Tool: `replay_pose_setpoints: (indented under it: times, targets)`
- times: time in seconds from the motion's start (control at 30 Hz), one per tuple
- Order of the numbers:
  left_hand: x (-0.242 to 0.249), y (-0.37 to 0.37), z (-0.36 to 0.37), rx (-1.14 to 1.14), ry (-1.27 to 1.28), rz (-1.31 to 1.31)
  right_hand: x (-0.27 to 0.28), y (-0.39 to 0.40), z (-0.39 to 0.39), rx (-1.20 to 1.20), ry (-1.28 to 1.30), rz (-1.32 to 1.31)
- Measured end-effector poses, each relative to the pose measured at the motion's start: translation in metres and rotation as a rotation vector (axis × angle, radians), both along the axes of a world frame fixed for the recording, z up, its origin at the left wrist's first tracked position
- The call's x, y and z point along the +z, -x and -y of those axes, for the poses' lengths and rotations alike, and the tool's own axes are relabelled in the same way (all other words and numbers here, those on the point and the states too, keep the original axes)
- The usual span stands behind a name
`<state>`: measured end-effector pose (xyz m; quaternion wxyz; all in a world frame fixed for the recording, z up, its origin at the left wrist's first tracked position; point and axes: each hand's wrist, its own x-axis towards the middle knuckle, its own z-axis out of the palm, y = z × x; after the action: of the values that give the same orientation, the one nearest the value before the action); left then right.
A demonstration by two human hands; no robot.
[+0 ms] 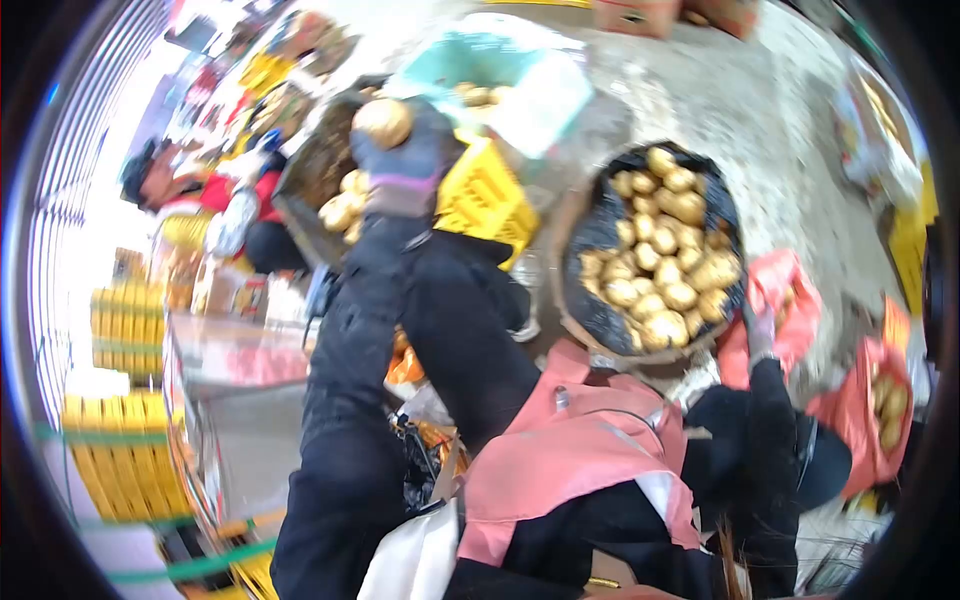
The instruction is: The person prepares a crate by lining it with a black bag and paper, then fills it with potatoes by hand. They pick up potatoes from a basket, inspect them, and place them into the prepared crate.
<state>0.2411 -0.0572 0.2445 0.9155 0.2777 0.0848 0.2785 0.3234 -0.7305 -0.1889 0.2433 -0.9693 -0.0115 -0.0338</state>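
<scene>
A large potato (383,122) is in the grasp of my left hand (405,165), which wears a grey-purple glove and is raised at the upper left. Beneath and beside it stands a dark crate (312,185) with several potatoes (343,210) in it. My right hand (762,335), also gloved, is closed on the rim of a pink bag (795,295); its fingertips are partly hidden. Between my hands sits a round basket (562,260) lined with black plastic and heaped with potatoes (660,250).
A yellow crate (487,200) and a pale green-lined box (560,100) with potatoes stand ahead. Another pink bag (850,410) holding potatoes is at the right. On the left are a person in a red vest (220,195), a grey-topped table (245,430) and stacked yellow crates (125,460).
</scene>
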Motion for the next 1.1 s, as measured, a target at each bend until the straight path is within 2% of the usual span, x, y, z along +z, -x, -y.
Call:
replay_pose_setpoints:
  times: [0.03, 0.07, 0.1, 0.13, 0.17, 0.23, 0.27, 0.33, 0.57, 0.63, 0.67, 0.7, 0.8, 0.83, 0.9, 0.93, 0.97, 1.0, 1.03, 1.07, 1.1]
  targets:
    - [0.003, -0.002, 0.009, -0.189, -0.176, 0.002, 0.093, 0.040, -0.057, 0.073, 0.087, 0.433]
    - [0.010, -0.003, 0.030, -0.292, -0.415, 0.000, 0.227, 0.088, -0.134, 0.063, 0.246, 0.879]
    - [0.017, -0.001, 0.057, -0.289, -0.649, -0.007, 0.248, 0.095, -0.146, 0.182, 0.017, 0.721]
    - [0.037, 0.011, 0.081, -0.220, -0.813, 0.005, 0.233, 0.084, -0.146, 0.317, -0.259, 0.352]
    - [0.056, 0.026, 0.119, -0.098, -0.935, 0.030, 0.225, 0.083, -0.149, 0.423, -0.344, 0.081]
    - [0.103, 0.115, 0.165, 0.125, -1.081, 0.122, 0.215, 0.084, -0.159, 0.578, -0.283, -0.156]
    - [0.114, 0.140, 0.180, 0.127, -1.123, 0.143, 0.212, 0.087, -0.167, 0.619, -0.217, -0.190]
    - [0.115, 0.155, 0.204, -0.133, -1.170, 0.248, 0.212, 0.090, -0.170, 0.659, -0.094, -0.217]
    - [0.101, 0.080, 0.290, -1.473, -1.156, 0.578, 0.177, 0.076, -0.140, 0.703, 0.208, -0.234]
    - [0.085, 0.041, 0.320, -1.742, -1.133, 0.687, 0.149, 0.072, -0.122, 0.684, 0.266, -0.259]
    - [0.072, 0.012, 0.335, -1.799, -1.136, 0.714, 0.137, 0.068, -0.112, 0.664, 0.294, -0.284]
    - [0.051, -0.019, 0.354, -1.820, -1.146, 0.705, 0.126, 0.062, -0.107, 0.645, 0.329, -0.305]
    - [-0.038, -0.095, 0.430, -1.615, -1.202, 0.268, 0.111, 0.061, -0.088, 0.579, 0.383, -0.402]
    - [-0.078, -0.110, 0.458, -1.490, -1.242, 0.063, 0.110, 0.065, -0.091, 0.711, 0.440, -0.564]
    - [-0.158, -0.109, 0.510, -1.285, -1.414, -0.273, 0.025, 0.103, -0.072, 0.663, 0.627, 0.345]
    - [-0.205, -0.097, 0.527, -1.115, -1.503, -0.537, 0.049, 0.105, -0.070, 0.709, 0.537, 0.173]
    - [-0.213, -0.082, 0.535, -0.898, -1.902, -0.508, 0.092, 0.107, -0.071, 0.760, 0.436, 0.004]
    - [-0.226, -0.075, 0.540, -0.728, -2.077, -0.517, 0.154, 0.109, -0.064, 0.886, 0.289, 0.163]
    - [-0.243, -0.073, 0.542, -0.540, -2.238, -0.527, 0.175, 0.107, -0.064, 0.971, 0.295, 0.044]
    - [-0.264, -0.077, 0.541, -0.553, -2.231, -0.521, 0.162, 0.102, -0.059, 1.068, 0.350, 0.172]
    - [-0.289, -0.084, 0.533, -0.889, -2.074, -0.668, 0.147, 0.095, -0.057, 1.160, 0.407, 0.308]
